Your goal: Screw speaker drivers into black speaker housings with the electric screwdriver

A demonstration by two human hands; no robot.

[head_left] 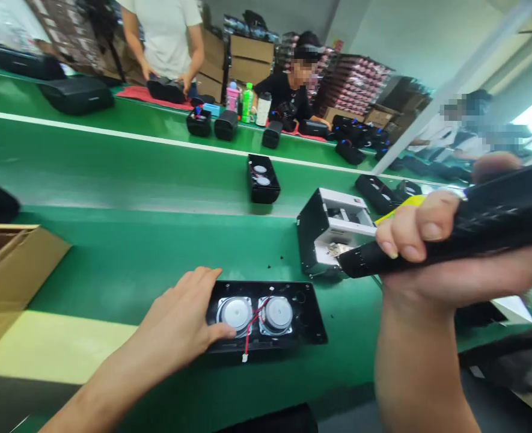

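Observation:
On the green bench lies a black speaker housing (308, 316), its inner side up, with two round silver drivers and a red wire ending in a white plug. My left hand (189, 310) grips its left end, thumb over the near side by a driver and fingers at the far edge. My right hand (421, 240) is wrapped round a black electric screwdriver (500, 210), raised and lying almost level. Its tip points left into the front of a black and white screw feeder (311, 234); whether the tip holds a screw I cannot make out.
A cardboard box (40, 264) stands at the left. Beyond the feeder, another speaker housing (264, 186) rests on the green belt. Two people work across the line among black speakers, with bottles (247, 102) between them. Small dark screws (275, 263) lie loose near the feeder.

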